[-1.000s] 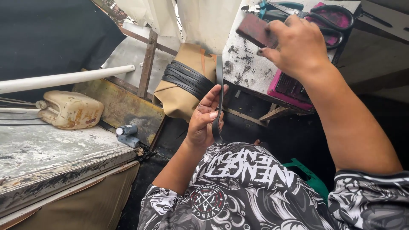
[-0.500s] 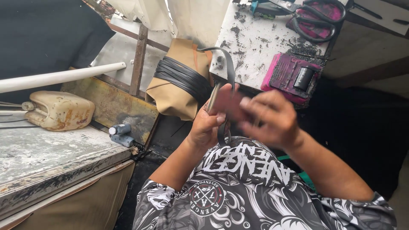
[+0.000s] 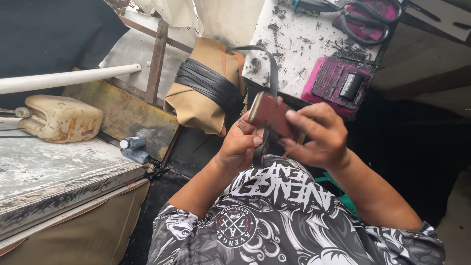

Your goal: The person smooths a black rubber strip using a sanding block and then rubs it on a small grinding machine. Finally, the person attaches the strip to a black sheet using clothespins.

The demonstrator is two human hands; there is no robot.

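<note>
My left hand (image 3: 240, 142) grips a narrow black strap (image 3: 271, 78) that loops up toward the white worktop and hangs down past my fingers. My right hand (image 3: 319, 135) presses a small flat reddish-brown block (image 3: 270, 114) against that strap, fingers wrapped over the block's right end. Both hands meet just above my lap, in front of my patterned black-and-white shirt (image 3: 274, 221). The strap's lower end is hidden behind my hands.
A stained white worktop (image 3: 299, 44) at upper right carries black scissors (image 3: 365, 19) and a pink tray (image 3: 333, 81). A tan bundle wound with black straps (image 3: 206, 88) leans beside it. At left are a worn bench (image 3: 54, 172), a dirty cream jug (image 3: 61, 118) and a white pipe (image 3: 68, 78).
My right hand came down from the worktop with the reddish-brown block and brought it to the strap in my left hand.
</note>
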